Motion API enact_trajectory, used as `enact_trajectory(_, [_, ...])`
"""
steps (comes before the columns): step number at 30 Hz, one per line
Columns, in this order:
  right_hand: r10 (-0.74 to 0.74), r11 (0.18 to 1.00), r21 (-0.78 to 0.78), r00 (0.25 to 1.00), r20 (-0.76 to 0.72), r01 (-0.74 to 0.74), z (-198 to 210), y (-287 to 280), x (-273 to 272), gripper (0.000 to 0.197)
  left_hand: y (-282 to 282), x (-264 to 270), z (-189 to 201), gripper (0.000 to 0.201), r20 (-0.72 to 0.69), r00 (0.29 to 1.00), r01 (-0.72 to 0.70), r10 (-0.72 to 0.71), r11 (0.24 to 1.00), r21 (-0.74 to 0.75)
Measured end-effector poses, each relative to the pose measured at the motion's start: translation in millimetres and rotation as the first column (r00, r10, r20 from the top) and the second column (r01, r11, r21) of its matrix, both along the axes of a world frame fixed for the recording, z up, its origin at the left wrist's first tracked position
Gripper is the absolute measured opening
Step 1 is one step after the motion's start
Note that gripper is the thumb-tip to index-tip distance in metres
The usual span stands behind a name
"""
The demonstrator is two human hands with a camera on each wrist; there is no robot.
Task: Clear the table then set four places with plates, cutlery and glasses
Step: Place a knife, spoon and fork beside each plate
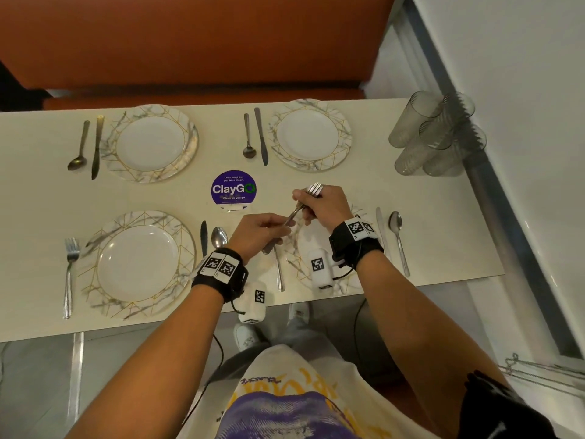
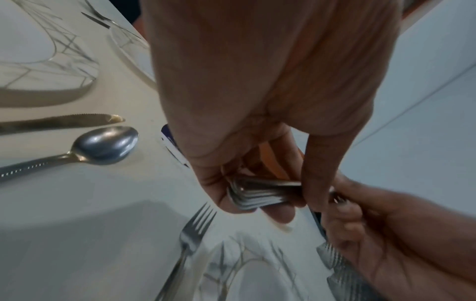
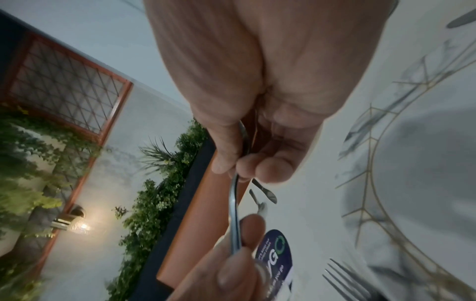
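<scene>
A fork might have slipped from the bunch of silver metal forks (image 1: 302, 202) and struck the marbled plate (image 1: 345, 288) at the cream tabletop's (image 1: 443, 217) near edge; the right hand (image 1: 319, 202) gripped their necks, tines beyond its knuckles; the left hand (image 1: 261, 231) pinched the handle ends.

You face an orange bench (image 1: 196, 42) filling the top of the head view, a white wall (image 1: 522, 58) at upper right and grey floor (image 1: 38, 375) at lower left. Your right wrist view shows a red-framed lattice window (image 3: 64, 85), green plants (image 3: 154, 203) and a lit wall lamp (image 3: 79, 226) at left.
</scene>
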State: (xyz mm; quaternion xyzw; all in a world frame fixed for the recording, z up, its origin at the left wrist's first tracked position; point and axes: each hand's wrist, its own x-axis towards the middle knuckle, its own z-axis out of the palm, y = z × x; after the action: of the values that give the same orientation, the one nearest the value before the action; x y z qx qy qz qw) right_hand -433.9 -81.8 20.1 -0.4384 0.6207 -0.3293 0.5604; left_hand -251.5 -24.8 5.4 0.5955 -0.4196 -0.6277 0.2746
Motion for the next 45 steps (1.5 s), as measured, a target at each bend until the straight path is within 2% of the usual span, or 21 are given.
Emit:
enact_trajectory(5, [-0.121, 0.992, -0.002, 0.981, 0.152, 0.123, 5, 8, -2, 0.027, -15, 34, 25, 0.025, -0.055, 0.994, -0.101, 0.099, 0.995, -0.019])
enact_trajectory(9, [-0.071, 0.996, -0.042, 0.991, 0.116, 0.076, 11, 16, 3, 0.024, -29, 48, 40, 0.038, -0.147, 0.957, -0.258, 0.249, 0.965, -0.049])
enact_trajectory(11, [-0.025, 0.996, -0.081, 0.998, 0.064, 0.030, 15, 18, 9, 0.018, -33, 44, 45, 0.033, -0.226, 0.925, -0.322, 0.306, 0.946, -0.037])
enact_trajectory(14, [0.040, 0.988, -0.153, 0.999, 0.026, -0.036, 15, 19, 20, 0.013, -42, 32, 48, 0.010, -0.320, 0.879, -0.374, 0.352, 0.927, -0.007])
enact_trajectory(16, [0.050, 0.982, -0.182, 0.998, 0.043, -0.042, 15, 18, 25, 0.012, -49, 22, 45, 0.011, -0.338, 0.861, -0.405, 0.381, 0.914, -0.001])
enact_trajectory(19, [0.020, 0.977, -0.214, 1.000, 0.007, -0.018, 13, 9, 26, 0.009, -60, 7, 35, 0.024, -0.292, 0.863, -0.434, 0.411, 0.901, -0.014])
enact_trajectory(23, [0.003, 0.976, -0.217, 0.997, -0.078, -0.020, 3, -14, 16, 0.007, -72, -13, 26, 0.021, -0.283, 0.891, -0.378, 0.355, 0.925, -0.029])
enact_trajectory(25, [0.032, 0.974, -0.217, 0.987, -0.155, -0.066, 1, -28, 8, 0.008, -83, -21, 26, 0.024, -0.256, 0.891, -0.395, 0.375, 0.918, -0.030])
enact_trajectory(29, [0.046, 0.964, -0.233, 0.942, -0.332, -0.129, -2, -61, -13, 0.016, -116, -43, 31, 0.018, -0.188, 0.909, -0.386, 0.372, 0.921, -0.048])
enact_trajectory(33, [0.110, 0.941, -0.249, 0.903, -0.414, -0.229, -1, -103, -41, 0.017, -152, -72, 33, 0.020, -0.129, 0.930, -0.354, 0.343, 0.932, -0.075])
enact_trajectory(35, [0.140, 0.943, -0.224, 0.903, -0.407, -0.247, 1, -125, -57, 0.018, -170, -87, 33, 0.018, -0.111, 0.930, -0.361, 0.351, 0.929, -0.086])
enact_trajectory(38, [0.129, 0.960, -0.195, 0.933, -0.336, -0.203, -3, -156, -84, 0.012, -193, -105, 33, 0.016, -0.095, 0.927, -0.371, 0.362, 0.922, -0.106])
enact_trajectory(41, [0.053, 0.978, -0.179, 0.961, -0.272, -0.104, -18, -186, -112, 0.006, -208, -115, 28, 0.020, -0.069, 0.925, -0.378, 0.373, 0.920, -0.105])
enact_trajectory(45, [-0.063, 0.996, -0.084, 0.934, -0.351, 0.036, -43, -217, -139, 0.013, -219, -118, 15, 0.021, 0.010, 0.927, -0.372, 0.375, 0.922, -0.108])
